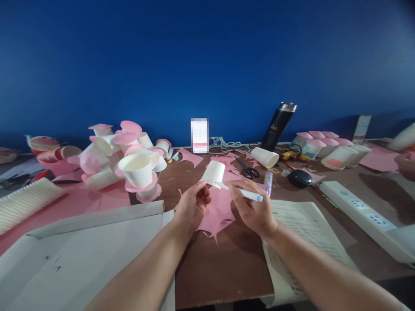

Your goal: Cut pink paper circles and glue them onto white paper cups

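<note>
A white paper cup (pixel 213 173) is pinched by its lower edge between the thumb and fingers of my left hand (pixel 195 202). My right hand (pixel 254 211) grips a white marker pen (pixel 248 194) with a pale blue end. The pen's tip is at the cup's lower right edge; whether it touches cannot be made out. Beneath both hands lie cut scraps of pink paper (pixel 218 211). Just beyond my right hand are black-handled scissors (pixel 250 172) and a small purple tube (pixel 268 181). Another paper cup (pixel 265 157) lies on its side behind them.
Paper cups with pink discs (pixel 139 170) are heaped at the left, beside a white box lid (pixel 97 246). A black flask (pixel 279 125) leans against the blue wall. At the right are a power strip (pixel 363 216), a black mouse (pixel 301 178) and a printed sheet (pixel 301 216).
</note>
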A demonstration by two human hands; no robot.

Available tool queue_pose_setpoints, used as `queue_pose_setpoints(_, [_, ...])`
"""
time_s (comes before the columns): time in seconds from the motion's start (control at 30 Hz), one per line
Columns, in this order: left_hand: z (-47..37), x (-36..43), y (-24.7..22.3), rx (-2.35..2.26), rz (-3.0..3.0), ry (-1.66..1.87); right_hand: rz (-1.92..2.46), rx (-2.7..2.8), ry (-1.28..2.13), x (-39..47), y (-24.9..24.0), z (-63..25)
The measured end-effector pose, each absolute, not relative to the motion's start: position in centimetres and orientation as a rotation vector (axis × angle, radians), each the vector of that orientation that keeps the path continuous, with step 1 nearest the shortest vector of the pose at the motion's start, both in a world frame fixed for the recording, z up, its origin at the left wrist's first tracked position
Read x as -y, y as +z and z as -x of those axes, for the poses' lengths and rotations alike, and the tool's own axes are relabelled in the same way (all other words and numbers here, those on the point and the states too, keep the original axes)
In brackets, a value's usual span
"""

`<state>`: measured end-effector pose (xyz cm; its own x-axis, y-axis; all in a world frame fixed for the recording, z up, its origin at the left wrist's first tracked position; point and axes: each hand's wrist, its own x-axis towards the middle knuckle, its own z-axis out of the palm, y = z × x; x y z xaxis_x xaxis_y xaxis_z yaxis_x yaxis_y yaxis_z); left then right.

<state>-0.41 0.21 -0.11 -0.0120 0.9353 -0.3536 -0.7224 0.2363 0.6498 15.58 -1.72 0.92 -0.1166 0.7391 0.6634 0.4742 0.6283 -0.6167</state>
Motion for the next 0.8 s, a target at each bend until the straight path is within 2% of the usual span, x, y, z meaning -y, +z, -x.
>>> queue_pose_setpoints(0.27, [0.5,-0.1,0.4,-0.749,-0.242,1.298,1.157,1.100,0.917,-0.7,-0.3,-15.7])
queue_pose_setpoints(0.47, [0.5,0.1,0.5,-0.687,-0.223,1.131,1.087,1.156,1.194,-1.3,-1.5,-15.3])
queue_pose_setpoints(0.8, [-0.6,0.8,-0.5,-0.792,-0.588,1.185,1.103,1.178,1.045,-1.5,-1.6,-15.0])
